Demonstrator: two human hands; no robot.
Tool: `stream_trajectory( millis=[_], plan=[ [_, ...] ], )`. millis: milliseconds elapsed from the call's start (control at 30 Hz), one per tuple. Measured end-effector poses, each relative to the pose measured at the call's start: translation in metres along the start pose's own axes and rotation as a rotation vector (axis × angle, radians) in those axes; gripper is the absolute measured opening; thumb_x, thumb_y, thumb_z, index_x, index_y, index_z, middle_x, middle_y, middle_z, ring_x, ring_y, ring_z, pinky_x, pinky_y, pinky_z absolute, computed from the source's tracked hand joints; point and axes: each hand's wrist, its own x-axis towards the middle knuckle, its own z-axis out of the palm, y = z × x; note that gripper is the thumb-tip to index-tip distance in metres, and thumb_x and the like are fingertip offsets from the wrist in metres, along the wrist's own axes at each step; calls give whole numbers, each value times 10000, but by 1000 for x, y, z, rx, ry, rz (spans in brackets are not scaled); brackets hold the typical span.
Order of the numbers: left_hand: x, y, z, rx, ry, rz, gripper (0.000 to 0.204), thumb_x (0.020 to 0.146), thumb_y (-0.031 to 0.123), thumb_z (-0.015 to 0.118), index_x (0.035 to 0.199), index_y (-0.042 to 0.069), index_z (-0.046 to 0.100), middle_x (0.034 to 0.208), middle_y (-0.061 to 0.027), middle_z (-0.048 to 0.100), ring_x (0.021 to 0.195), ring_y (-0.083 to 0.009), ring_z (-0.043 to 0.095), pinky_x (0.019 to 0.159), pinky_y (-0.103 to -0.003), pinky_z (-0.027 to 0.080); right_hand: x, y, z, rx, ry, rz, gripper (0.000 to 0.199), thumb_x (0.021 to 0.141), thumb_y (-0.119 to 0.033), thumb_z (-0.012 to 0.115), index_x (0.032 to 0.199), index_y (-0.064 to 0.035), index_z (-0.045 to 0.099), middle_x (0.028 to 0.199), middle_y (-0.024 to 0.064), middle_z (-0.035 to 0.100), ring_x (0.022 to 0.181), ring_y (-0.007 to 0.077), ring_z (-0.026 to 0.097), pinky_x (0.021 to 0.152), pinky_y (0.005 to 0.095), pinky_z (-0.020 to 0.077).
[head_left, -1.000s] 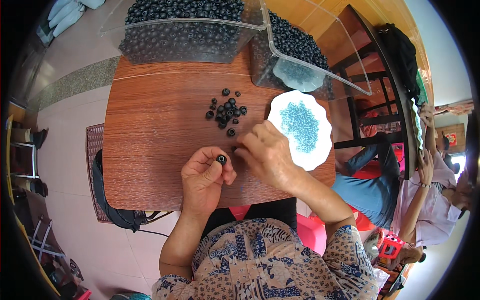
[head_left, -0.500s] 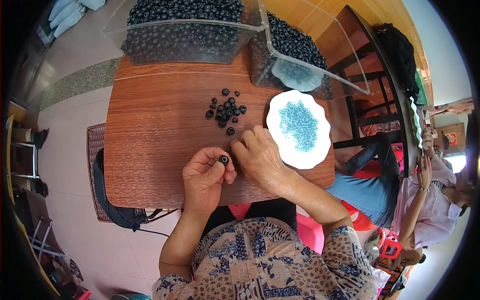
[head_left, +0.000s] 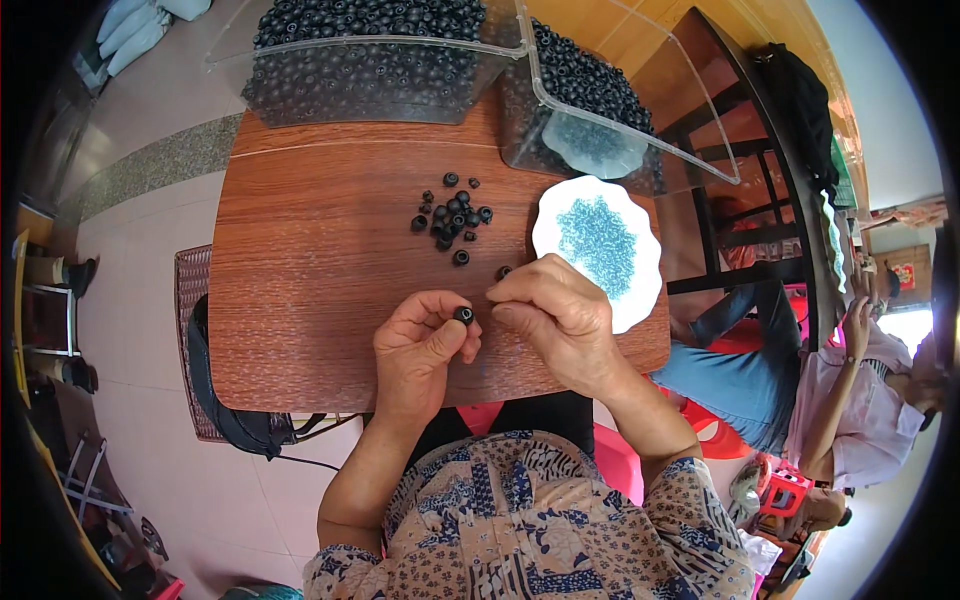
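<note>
My left hand (head_left: 418,345) is closed on a small black cap-like part (head_left: 463,315), pinched between thumb and fingers with its open end facing up. Just to its right, my right hand (head_left: 565,320) has thumb and forefinger pressed together. Whatever lies between those fingertips is too small to make out. Beyond my right fingers, another black part (head_left: 503,272) lies partly in view on the table. Farther up is a loose group of black parts (head_left: 457,215). A white scalloped plate (head_left: 645,285) at the right holds a heap of tiny bluish clear pieces (head_left: 597,245).
Two clear plastic bins (head_left: 360,110) (head_left: 520,150) full of black parts stand along the far edge of the brown wooden table (head_left: 290,300). A woven chair (head_left: 195,270) with a dark bag is at the left. Another person (head_left: 850,400) sits at the right by a dark rack.
My right hand has lifted off the tabletop and turned, its fingertips now pinched beside the left hand. A black part beyond it has come into view. My left hand shifted slightly right.
</note>
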Motion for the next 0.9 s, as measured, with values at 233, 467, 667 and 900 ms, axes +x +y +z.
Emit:
stream_trajectory(
  millis=[233,467,667,900],
  plan=[
    [-1,-9,9,16,5,-54,222,872,85,674,1031,-40,582,858,-98,637,693,-143,591,618,-267,485,-11,-8,-2,151,29,118,200,740,51,704,931,2,675,814,80,642,738,195,587,636,301,462],
    [-1,-13,16,110,-12,-15,218,865,73,682,1034,-36,599,866,-81,641,702,-126,586,618,-250,482,-13,-5,-11,92,21,56,161,735,42,685,888,-6,669,801,83,634,742,222,593,665,323,461],
    [-1,-15,24,186,-6,25,224,856,62,693,1036,-37,605,876,-65,642,715,-106,582,629,-227,477,-13,-9,-19,-82,1,-2,183,709,62,691,880,-1,673,804,86,625,746,227,588,625,329,473],
    [-1,-18,27,198,11,13,218,858,55,691,1037,-36,606,873,-57,642,714,-103,581,632,-219,479,-11,-18,-23,-211,-18,-75,217,678,63,712,884,2,676,820,88,617,767,229,585,615,318,483]
  ],
)
